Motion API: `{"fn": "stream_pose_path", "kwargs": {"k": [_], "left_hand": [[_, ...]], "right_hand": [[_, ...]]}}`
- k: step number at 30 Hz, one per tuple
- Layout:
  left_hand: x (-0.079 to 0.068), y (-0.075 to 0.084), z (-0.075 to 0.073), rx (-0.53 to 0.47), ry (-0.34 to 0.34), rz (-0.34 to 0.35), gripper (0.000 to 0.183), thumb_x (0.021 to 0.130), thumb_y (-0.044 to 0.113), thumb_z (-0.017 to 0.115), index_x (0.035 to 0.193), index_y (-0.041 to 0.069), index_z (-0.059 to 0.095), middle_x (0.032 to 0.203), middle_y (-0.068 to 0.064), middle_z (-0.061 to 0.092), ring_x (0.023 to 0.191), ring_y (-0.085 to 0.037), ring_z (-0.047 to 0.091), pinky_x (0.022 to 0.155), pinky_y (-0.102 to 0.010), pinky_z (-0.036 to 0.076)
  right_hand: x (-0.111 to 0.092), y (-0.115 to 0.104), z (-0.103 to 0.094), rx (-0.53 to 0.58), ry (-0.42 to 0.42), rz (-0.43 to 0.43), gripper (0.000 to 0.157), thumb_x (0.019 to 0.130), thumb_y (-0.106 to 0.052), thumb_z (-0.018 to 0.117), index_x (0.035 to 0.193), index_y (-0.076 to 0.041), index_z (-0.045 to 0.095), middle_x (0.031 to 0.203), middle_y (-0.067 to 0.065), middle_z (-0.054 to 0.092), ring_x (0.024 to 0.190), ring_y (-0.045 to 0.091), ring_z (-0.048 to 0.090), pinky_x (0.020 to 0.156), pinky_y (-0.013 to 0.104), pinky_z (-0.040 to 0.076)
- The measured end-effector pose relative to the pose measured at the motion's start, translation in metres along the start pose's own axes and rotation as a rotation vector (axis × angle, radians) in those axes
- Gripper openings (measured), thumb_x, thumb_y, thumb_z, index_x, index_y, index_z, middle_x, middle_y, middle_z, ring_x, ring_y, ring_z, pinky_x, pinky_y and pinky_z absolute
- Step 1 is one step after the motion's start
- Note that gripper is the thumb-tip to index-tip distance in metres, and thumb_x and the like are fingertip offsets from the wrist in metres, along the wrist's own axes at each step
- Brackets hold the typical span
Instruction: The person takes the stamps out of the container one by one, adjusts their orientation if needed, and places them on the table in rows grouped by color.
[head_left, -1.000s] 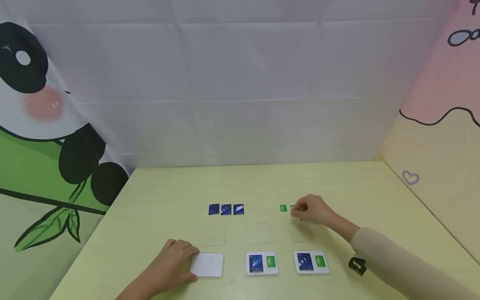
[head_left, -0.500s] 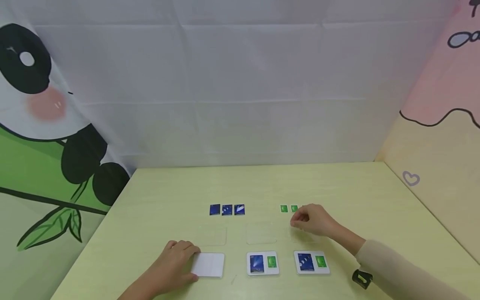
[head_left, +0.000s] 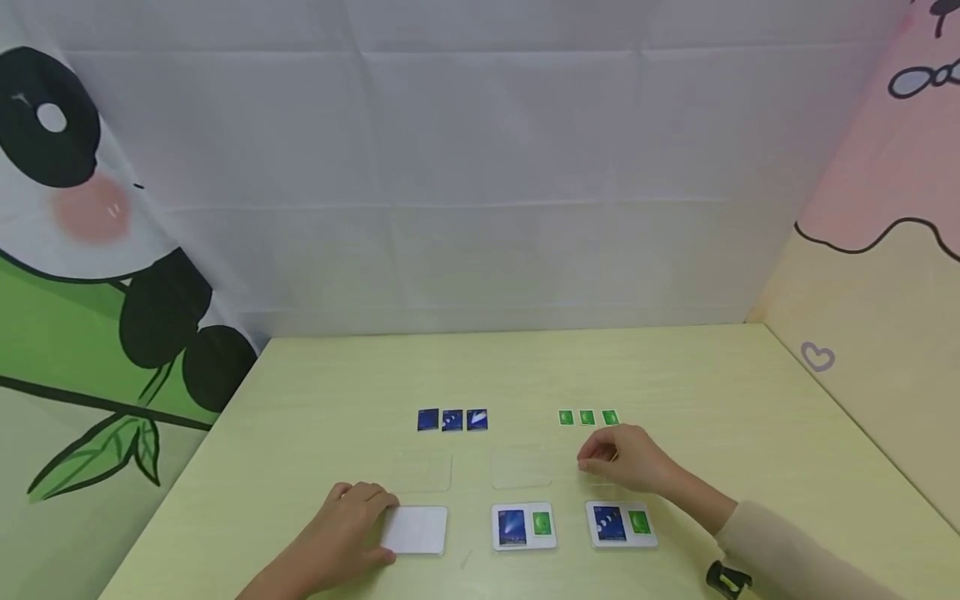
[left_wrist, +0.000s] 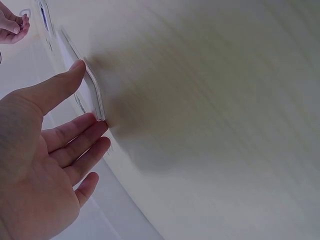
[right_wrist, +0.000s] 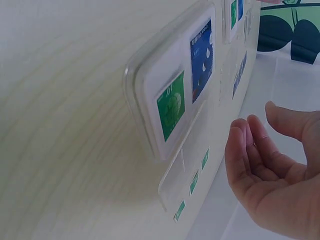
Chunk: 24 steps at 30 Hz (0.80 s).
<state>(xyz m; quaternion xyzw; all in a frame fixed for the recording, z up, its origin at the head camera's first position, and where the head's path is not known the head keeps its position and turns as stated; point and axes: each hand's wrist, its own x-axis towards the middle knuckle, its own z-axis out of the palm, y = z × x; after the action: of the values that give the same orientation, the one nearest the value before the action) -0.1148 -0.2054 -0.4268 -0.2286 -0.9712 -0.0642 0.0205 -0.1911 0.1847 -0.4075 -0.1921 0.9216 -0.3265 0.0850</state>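
At the front left of the table, my left hand (head_left: 341, 529) holds a stack of blank white cards (head_left: 416, 530) between thumb and fingers along its left side. The left wrist view shows the thumb (left_wrist: 62, 87) at one corner and fingertips at another. My right hand (head_left: 626, 457) hovers in front of three small green stamps (head_left: 587, 417), fingers loosely curled and thumb apart, nothing between them. Below it lies a card with a blue stamp and a green stamp (head_left: 621, 524). A similar card (head_left: 524, 526) lies in the middle.
Three blue stamps (head_left: 452, 420) lie in a row farther back. Clear rectangular sleeves (head_left: 521, 467) lie between the stamps and the cards, one partly under my right hand. A white cloth wall (head_left: 480, 183) stands behind the table.
My right hand has drawn back toward me from the green stamps, uncovering the third at the right end of the row. The left hand stays on the white stack.
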Motion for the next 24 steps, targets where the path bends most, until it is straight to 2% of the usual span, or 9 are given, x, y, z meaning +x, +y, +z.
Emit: {"fn": "stream_pose_path", "kwargs": {"k": [8,14,20,24], "left_hand": [[0.001,0.000,0.002,-0.015,-0.017,-0.026,0.057,0.065,0.039,0.085,0.108,0.008,0.064,0.107,0.000,0.064,0.101,-0.020,0.057,0.090,-0.045,0.040],[0.000,0.001,0.003,-0.005,-0.006,-0.037,0.060,0.063,0.040,0.086,0.109,0.008,0.063,0.107,0.001,0.064,0.101,-0.019,0.057,0.089,-0.043,0.040],[0.002,0.002,0.002,-0.064,-0.099,-0.118,0.062,0.064,0.039,0.086,0.111,0.007,0.063,0.110,-0.002,0.064,0.105,-0.022,0.056,0.094,-0.047,0.038],[0.004,0.003,0.001,-0.070,-0.106,-0.129,0.063,0.064,0.040,0.086,0.113,0.007,0.063,0.112,-0.002,0.064,0.107,-0.022,0.056,0.095,-0.048,0.038]], "right_hand": [[-0.007,-0.006,0.006,0.029,-0.002,0.003,0.006,0.085,-0.019,0.071,0.087,-0.014,0.070,0.079,-0.006,0.065,0.071,0.006,0.054,0.064,0.016,0.046],[-0.012,-0.007,0.011,0.035,-0.012,-0.045,0.005,0.085,-0.019,0.071,0.088,-0.015,0.070,0.079,-0.008,0.064,0.070,0.001,0.053,0.064,0.016,0.047],[-0.016,-0.009,0.016,0.005,-0.019,-0.084,0.005,0.086,-0.020,0.071,0.088,-0.016,0.069,0.078,-0.011,0.062,0.070,-0.001,0.051,0.063,0.017,0.046],[-0.018,-0.010,0.019,-0.042,-0.007,-0.130,0.004,0.087,-0.018,0.069,0.089,-0.015,0.070,0.079,-0.013,0.063,0.072,-0.005,0.052,0.065,0.017,0.047]]}}
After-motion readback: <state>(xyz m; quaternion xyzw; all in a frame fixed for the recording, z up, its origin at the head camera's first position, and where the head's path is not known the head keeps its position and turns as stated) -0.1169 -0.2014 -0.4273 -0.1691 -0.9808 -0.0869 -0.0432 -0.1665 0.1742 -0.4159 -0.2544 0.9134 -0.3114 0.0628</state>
